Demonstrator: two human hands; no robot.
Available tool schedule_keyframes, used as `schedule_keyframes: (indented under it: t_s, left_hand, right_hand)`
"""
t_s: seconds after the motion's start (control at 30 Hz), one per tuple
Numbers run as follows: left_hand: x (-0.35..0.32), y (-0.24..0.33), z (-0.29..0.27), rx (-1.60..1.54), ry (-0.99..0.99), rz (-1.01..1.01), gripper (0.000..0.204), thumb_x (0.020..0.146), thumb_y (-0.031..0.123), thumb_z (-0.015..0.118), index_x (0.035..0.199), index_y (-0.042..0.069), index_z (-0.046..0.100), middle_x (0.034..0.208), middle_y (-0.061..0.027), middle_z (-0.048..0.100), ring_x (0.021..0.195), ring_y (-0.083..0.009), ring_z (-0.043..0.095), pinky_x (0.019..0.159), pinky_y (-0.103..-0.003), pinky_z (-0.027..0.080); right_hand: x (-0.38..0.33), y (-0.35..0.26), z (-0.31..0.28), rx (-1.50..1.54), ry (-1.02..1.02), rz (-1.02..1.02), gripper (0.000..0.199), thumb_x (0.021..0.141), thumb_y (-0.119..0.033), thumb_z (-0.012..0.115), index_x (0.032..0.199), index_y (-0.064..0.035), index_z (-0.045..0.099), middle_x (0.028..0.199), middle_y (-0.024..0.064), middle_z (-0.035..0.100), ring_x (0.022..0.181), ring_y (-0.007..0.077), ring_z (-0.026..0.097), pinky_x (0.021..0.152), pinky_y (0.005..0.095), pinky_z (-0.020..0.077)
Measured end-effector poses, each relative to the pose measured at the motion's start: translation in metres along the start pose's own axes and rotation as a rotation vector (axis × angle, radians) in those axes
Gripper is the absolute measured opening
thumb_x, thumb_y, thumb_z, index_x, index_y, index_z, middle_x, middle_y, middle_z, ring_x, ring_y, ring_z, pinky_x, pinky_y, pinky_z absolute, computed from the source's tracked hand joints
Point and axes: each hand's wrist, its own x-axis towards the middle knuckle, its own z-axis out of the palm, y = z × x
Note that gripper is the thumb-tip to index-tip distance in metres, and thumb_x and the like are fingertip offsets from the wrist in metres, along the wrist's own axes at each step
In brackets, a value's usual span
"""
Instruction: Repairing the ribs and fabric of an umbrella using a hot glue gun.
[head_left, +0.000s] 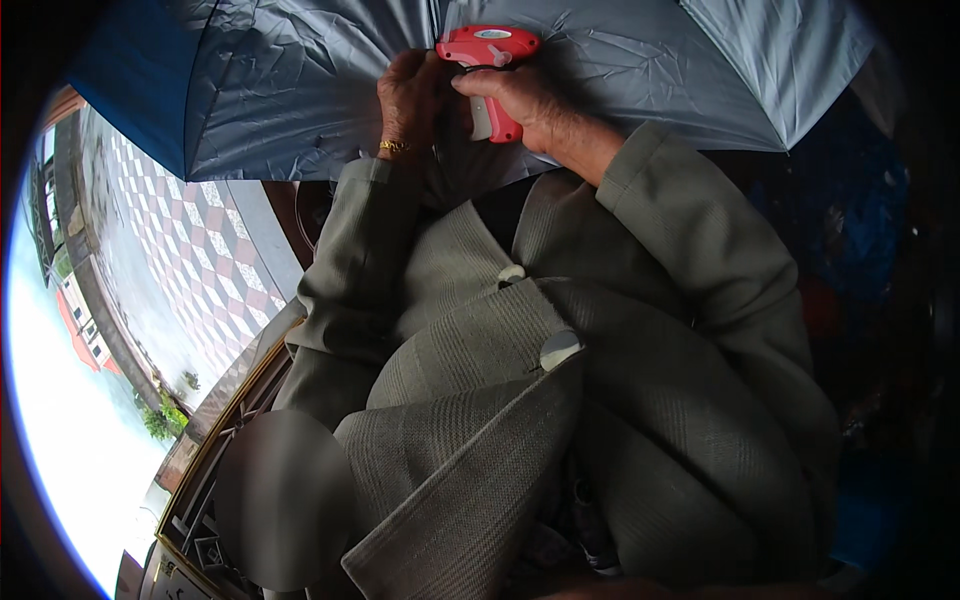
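Observation:
An umbrella [300, 90] with silver-grey creased fabric and a blue panel at the left lies spread across the top of the view. Over its middle, my right hand [525, 105] grips a red tagging gun [495, 43] by its handle, with the grey trigger showing below the thumb. The gun's front points left. Close by that front end is my left hand [408, 100], its fingers bent and closed against the umbrella. Whatever lies between those fingertips is hidden. A gold-coloured bracelet [397, 147] circles my left wrist.
My grey-brown coat [470, 330] with large buttons fills the middle. To the left, a patterned tiled floor [200, 230] shows beyond a gold-edged metal frame [215, 440]. Dark blue plastic [850, 220] hangs in shadow at the right.

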Motion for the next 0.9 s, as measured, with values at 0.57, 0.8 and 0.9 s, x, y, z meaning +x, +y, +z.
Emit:
schedule_keyframes:
  t_s: [0.57, 0.8, 0.9]
  left_hand:
    - [0.102, 0.039, -0.042, 1.584, -0.593, 0.961, 0.024, 0.076, 0.029, 0.056, 0.075, 0.005, 0.061, 0.075, -0.0077, 0.063, 0.065, -0.0205, 0.061, 0.054, -0.031, 0.047]
    - [0.14, 0.085, 0.026, 0.925, -0.076, 0.459, 0.032, 0.076, 0.035, 0.052, 0.074, 0.004, 0.062, 0.063, -0.0101, 0.061, 0.062, -0.0225, 0.062, 0.058, -0.031, 0.046]
    - [0.15, 0.085, 0.022, 0.947, -0.072, 0.467, 0.036, 0.074, 0.039, 0.055, 0.077, 0.004, 0.062, 0.063, -0.0103, 0.061, 0.063, -0.0234, 0.062, 0.061, -0.032, 0.047]
  right_hand:
    - [-0.01, -0.036, -0.019, 0.035, 0.02, -0.047, 0.025, 0.073, -0.015, 0.066, 0.093, -0.0044, 0.055, 0.076, 0.0048, 0.058, 0.061, 0.0169, 0.058, 0.052, 0.0316, 0.0491]
    - [0.071, -0.104, -0.014, 0.003, 0.183, -0.354, 0.026, 0.073, -0.019, 0.068, 0.093, -0.0083, 0.055, 0.08, 0.0027, 0.059, 0.07, 0.0135, 0.06, 0.06, 0.0297, 0.0496]
    - [0.093, -0.101, -0.011, 0.083, -0.014, -0.384, 0.026, 0.075, -0.016, 0.064, 0.097, -0.0059, 0.055, 0.084, 0.0046, 0.06, 0.07, 0.0147, 0.06, 0.061, 0.0298, 0.0496]
